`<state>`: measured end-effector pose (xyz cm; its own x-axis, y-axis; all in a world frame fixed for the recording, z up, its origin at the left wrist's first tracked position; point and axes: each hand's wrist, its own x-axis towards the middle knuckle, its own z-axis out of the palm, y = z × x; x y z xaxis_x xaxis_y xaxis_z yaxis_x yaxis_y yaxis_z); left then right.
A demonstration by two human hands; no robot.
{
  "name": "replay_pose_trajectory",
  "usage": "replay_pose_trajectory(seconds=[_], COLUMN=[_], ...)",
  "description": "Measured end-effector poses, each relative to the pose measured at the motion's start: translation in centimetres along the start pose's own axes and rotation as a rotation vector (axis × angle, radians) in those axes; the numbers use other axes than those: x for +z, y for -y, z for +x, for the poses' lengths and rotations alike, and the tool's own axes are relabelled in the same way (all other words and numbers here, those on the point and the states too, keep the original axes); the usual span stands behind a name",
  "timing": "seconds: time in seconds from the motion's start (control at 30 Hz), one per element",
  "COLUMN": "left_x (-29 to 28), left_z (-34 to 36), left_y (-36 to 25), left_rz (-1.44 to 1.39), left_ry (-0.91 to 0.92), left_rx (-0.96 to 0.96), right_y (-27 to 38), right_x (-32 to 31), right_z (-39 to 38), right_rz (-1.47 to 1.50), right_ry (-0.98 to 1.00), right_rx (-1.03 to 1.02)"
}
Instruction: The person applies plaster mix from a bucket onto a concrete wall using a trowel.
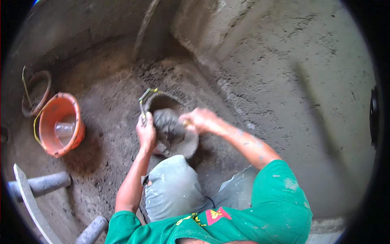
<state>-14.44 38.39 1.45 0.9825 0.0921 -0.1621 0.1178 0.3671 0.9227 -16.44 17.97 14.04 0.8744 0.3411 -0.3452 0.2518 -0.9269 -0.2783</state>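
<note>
A bucket of wet grey mortar stands on the dirt floor in front of my knees. My left hand is closed at its left rim, on the lower end of the yellow-green bucket handle. Over the right side of the bucket, my right hand is closed round a tool with a yellowish handle. Motion smears this hand slightly. The tool's working end is hidden in or behind the mortar, so its kind cannot be made out.
On the left stands an orange bucket with a clear plastic container inside. Behind it is another, dirt-coated bucket. Grey pipes and a curved pale strip lie lower left. A rough plastered wall rises at right.
</note>
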Motion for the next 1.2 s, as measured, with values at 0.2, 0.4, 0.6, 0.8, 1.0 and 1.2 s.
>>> replay_pose_trajectory(seconds=[0.2,0.4,0.6,0.8,1.0,1.2], left_x=[-0.7,-0.6,-0.8,-0.7,-0.6,-0.9], left_z=[0.8,0.9,1.3,1.8,1.6,1.0], left_y=[0.4,1.1,0.7,0.1,0.5,0.5], left_rz=[0.121,0.260,0.183,0.264,0.234,0.153], left_ry=[-0.025,-0.051,-0.008,0.002,-0.065,0.003], left_rx=[-0.040,-0.044,-0.010,0.005,0.031,-0.024], right_y=[-2.5,-0.1,-0.2,1.9,2.6,-1.1], right_x=[3.4,6.4,-2.4,1.4,4.1,-4.5], right_z=[1.9,-0.5,2.4,8.0,1.6,2.1], right_rz=[-0.214,-0.167,-0.244,-0.629,-0.473,-0.646], right_ry=[-0.011,0.197,0.090,0.044,0.236,0.009], right_rx=[0.114,-0.177,0.064,-0.136,-0.271,-0.085])
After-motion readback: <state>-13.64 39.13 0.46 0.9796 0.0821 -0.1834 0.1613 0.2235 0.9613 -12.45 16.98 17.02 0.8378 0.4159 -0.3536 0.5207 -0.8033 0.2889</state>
